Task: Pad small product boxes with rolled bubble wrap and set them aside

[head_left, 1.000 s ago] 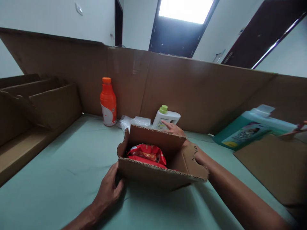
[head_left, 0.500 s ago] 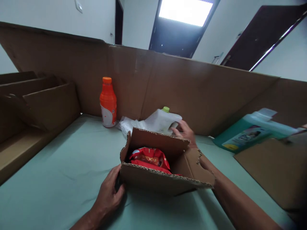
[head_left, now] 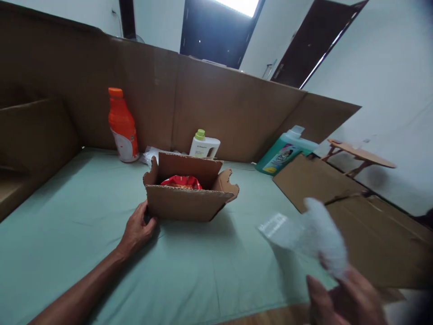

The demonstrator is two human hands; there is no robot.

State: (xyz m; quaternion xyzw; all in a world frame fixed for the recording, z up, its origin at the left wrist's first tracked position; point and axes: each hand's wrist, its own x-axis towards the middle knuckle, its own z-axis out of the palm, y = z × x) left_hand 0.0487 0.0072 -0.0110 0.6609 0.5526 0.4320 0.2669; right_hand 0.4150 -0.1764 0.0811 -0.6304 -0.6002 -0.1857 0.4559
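My left hand [head_left: 138, 229] grips the lower left end of a small cardboard box [head_left: 186, 204], its thumb in front and its fingers at the side. Inside the open-topped box lies a red packet [head_left: 182, 182], partly hidden by the front wall. At the lower right, my right hand [head_left: 345, 293] pinches a piece of clear bubble wrap [head_left: 314, 237], and both are smeared by motion. Behind the box stands a white bottle with a green cap [head_left: 204, 145], its lower part hidden. More bubble wrap [head_left: 154, 155] lies to its left.
An orange bottle [head_left: 123, 128] stands at the back left, before a tall cardboard wall [head_left: 216, 108]. A jug of green liquid [head_left: 282, 153] leans at the back right, behind cardboard flaps [head_left: 304, 180]. A larger cardboard structure [head_left: 34, 135] stands on the left. Pale green cloth [head_left: 203, 262] covers the surface.
My right hand has moved from behind the box to the lower right, carrying bubble wrap. The white bottle now shows uncovered. My left hand stays on the box. The view has swung right.
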